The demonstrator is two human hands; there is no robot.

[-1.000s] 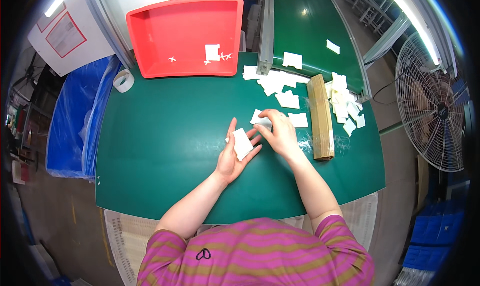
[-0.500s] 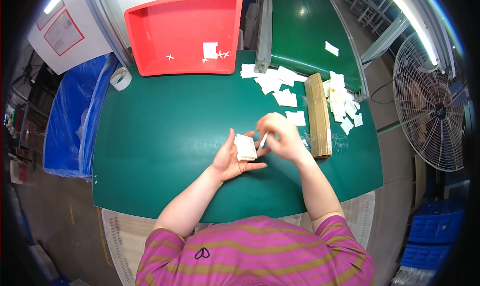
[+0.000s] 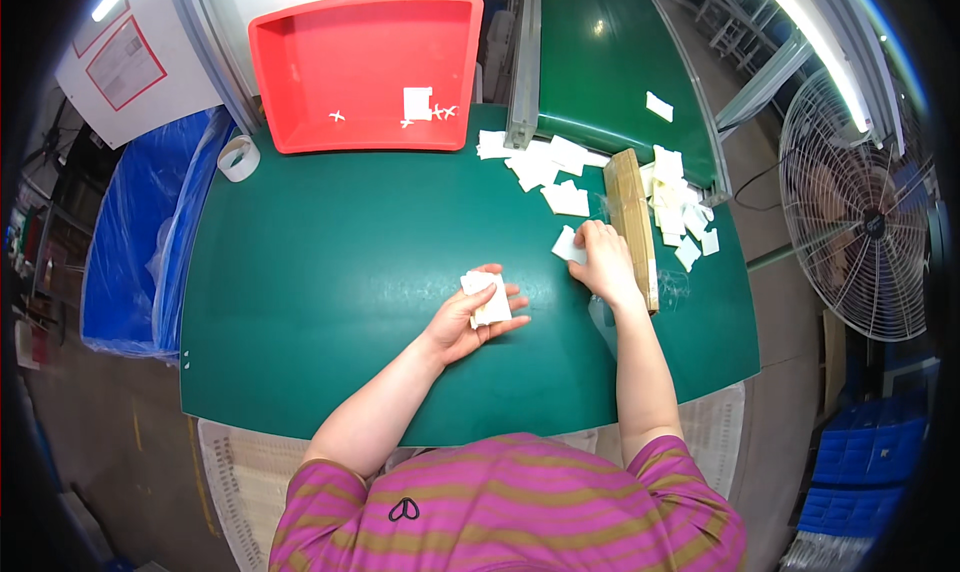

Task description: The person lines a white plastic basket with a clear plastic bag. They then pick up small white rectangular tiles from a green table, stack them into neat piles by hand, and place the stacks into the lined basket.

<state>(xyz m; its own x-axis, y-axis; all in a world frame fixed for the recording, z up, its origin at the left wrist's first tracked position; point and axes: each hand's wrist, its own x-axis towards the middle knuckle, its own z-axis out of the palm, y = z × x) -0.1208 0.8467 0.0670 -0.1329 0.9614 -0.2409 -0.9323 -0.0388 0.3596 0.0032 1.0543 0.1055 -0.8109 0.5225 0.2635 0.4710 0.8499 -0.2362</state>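
My left hand (image 3: 470,317) lies palm up over the green table (image 3: 330,272) and holds a small stack of white cards (image 3: 486,297). My right hand (image 3: 603,259) rests on the table further right, its fingers on a single white card (image 3: 567,245). Just beyond that hand lies a long wooden block (image 3: 630,212). Several loose white cards (image 3: 545,167) are scattered behind it, and more white cards (image 3: 680,207) lie to the right of the block.
A red tray (image 3: 365,67) stands at the table's back edge with a white card and small white bits in it. A roll of tape (image 3: 238,158) sits at the back left corner. A blue bag (image 3: 130,242) hangs left; a fan (image 3: 865,222) stands right.
My right hand has left the stack in my left hand and moved right and away, onto a loose card by the wooden block. My left hand stays palm up with its stack.
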